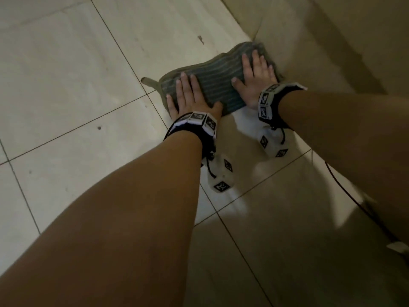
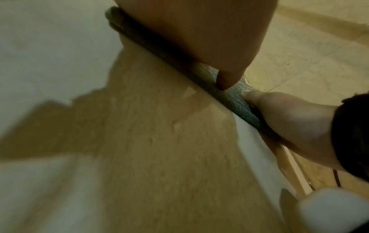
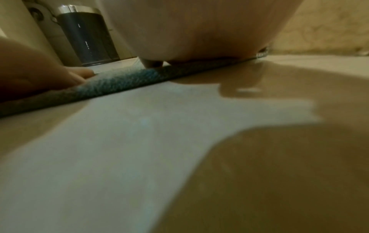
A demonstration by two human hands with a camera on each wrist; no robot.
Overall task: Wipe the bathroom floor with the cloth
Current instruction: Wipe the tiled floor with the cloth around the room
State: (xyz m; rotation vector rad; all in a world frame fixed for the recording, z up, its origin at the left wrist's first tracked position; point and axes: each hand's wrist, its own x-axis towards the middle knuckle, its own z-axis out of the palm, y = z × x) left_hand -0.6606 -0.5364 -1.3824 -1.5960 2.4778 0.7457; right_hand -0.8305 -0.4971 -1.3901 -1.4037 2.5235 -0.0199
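Note:
A grey-green striped cloth (image 1: 212, 83) lies flat on the pale tiled bathroom floor (image 1: 73, 69), with a small loop tag sticking out at its left end. My left hand (image 1: 188, 96) presses flat on the cloth's left part, fingers straight and spread. My right hand (image 1: 256, 78) presses flat on its right part, close to the wall. In the left wrist view the cloth (image 2: 235, 100) shows edge-on under my left palm (image 2: 199, 28), with my right hand (image 2: 289, 119) on its far end. In the right wrist view the cloth's edge (image 3: 119, 82) runs under my right palm (image 3: 199, 31).
A tiled wall (image 1: 332, 41) rises just right of the cloth. A dark cylindrical bin with a chrome lid (image 3: 87, 36) stands on the floor beyond the cloth. A thin dark cable (image 1: 345, 191) trails along the floor under my right forearm. Open tiles stretch to the left.

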